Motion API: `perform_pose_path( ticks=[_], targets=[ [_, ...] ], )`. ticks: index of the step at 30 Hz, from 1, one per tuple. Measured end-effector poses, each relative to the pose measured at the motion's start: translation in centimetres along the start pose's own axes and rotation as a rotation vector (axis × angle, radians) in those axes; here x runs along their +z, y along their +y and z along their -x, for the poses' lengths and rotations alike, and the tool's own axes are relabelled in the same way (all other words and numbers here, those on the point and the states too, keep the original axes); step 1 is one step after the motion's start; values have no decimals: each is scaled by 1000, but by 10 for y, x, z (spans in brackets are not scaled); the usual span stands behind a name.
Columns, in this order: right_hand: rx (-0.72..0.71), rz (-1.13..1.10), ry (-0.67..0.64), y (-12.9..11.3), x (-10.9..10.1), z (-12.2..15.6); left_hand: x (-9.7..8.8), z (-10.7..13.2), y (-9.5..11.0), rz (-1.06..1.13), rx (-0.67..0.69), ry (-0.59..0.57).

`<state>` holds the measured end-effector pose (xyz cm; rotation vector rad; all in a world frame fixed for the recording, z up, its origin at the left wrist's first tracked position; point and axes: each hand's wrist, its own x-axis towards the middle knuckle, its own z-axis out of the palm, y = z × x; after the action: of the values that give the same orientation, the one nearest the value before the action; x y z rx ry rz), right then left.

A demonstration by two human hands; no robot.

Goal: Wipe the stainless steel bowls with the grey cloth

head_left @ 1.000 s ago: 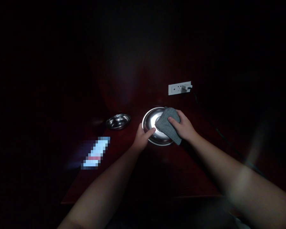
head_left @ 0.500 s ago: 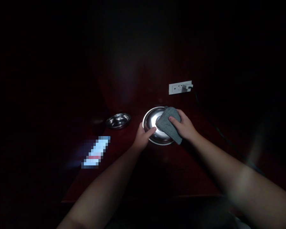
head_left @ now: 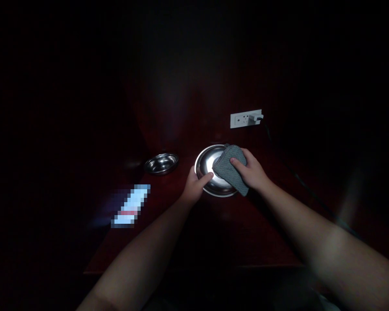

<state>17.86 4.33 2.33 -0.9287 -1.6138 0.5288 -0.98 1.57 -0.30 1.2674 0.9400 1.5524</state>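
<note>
Showed a bright pixelated panel (head_left: 132, 206) at near left on a dark red table (head_left: 220, 235). Gripped a steel bowl (head_left: 205, 162) by its left rim with the left hand (head_left: 192, 188), centrally over the table; held a grey cloth (head_left: 232, 175) across its right part with the right hand (head_left: 253, 170). Included, farther left, a second bowl (head_left: 162, 165) and, beyond, a white wall socket (head_left: 238, 120) with a plug (head_left: 255, 117).

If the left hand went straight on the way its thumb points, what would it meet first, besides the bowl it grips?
Probably the gray cloth, held in the right hand over the metal bowl; depth is unclear in this view.
</note>
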Motion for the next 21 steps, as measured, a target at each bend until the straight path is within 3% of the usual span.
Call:
perform_pose_path(
  ticks=[11,21],
  targets=[
    [14,9,-7,2,0,-1,1,1,2,13,-7,-4],
    [6,58,52,3,-1,0,3,3,0,-32,99,20]
  ],
)
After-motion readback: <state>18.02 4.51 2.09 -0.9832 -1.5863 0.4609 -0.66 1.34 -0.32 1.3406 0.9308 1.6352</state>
